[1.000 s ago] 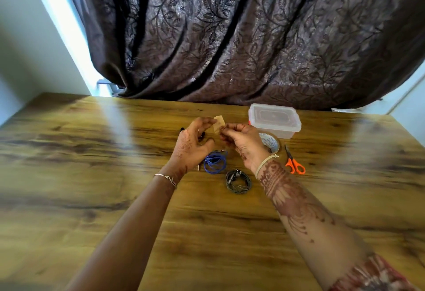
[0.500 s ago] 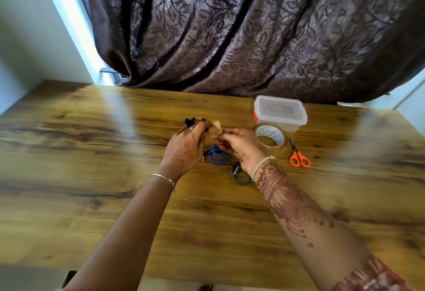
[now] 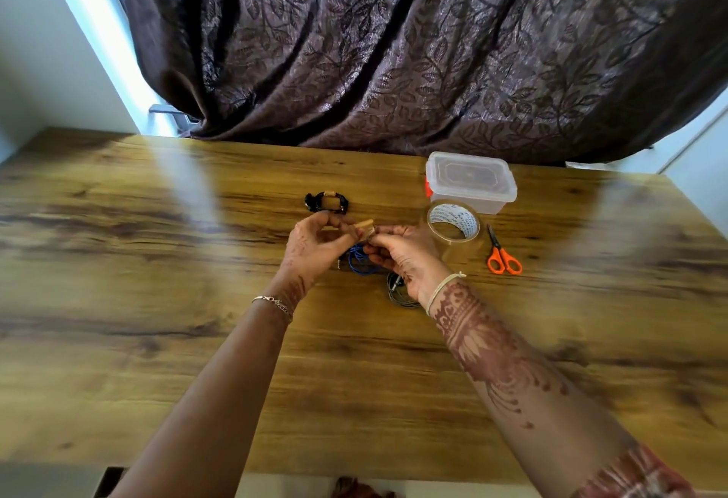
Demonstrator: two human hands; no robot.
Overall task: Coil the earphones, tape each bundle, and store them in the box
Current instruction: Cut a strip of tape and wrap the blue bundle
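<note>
Both hands meet above the table's middle. My left hand [image 3: 315, 245] and my right hand [image 3: 405, 257] each pinch one end of a small piece of brown tape [image 3: 364, 229]. Under them lies a coiled blue earphone [image 3: 360, 261], partly hidden. A grey coiled earphone [image 3: 398, 292] shows below my right wrist. Behind the hands lies a black coiled earphone [image 3: 326, 202] with a band of tape round it. The clear plastic box [image 3: 470, 182] stands at the back right with its lid on.
A roll of clear tape [image 3: 453, 227] stands in front of the box. Orange-handled scissors [image 3: 501, 255] lie to its right. A dark patterned curtain [image 3: 394, 44] hangs behind the wooden table [image 3: 157, 261].
The view has tilted down, so everything sits lower in frame. The hands stay together on the tape piece, lowered closer to the blue coil. The black taped coil has come into sight behind them.
</note>
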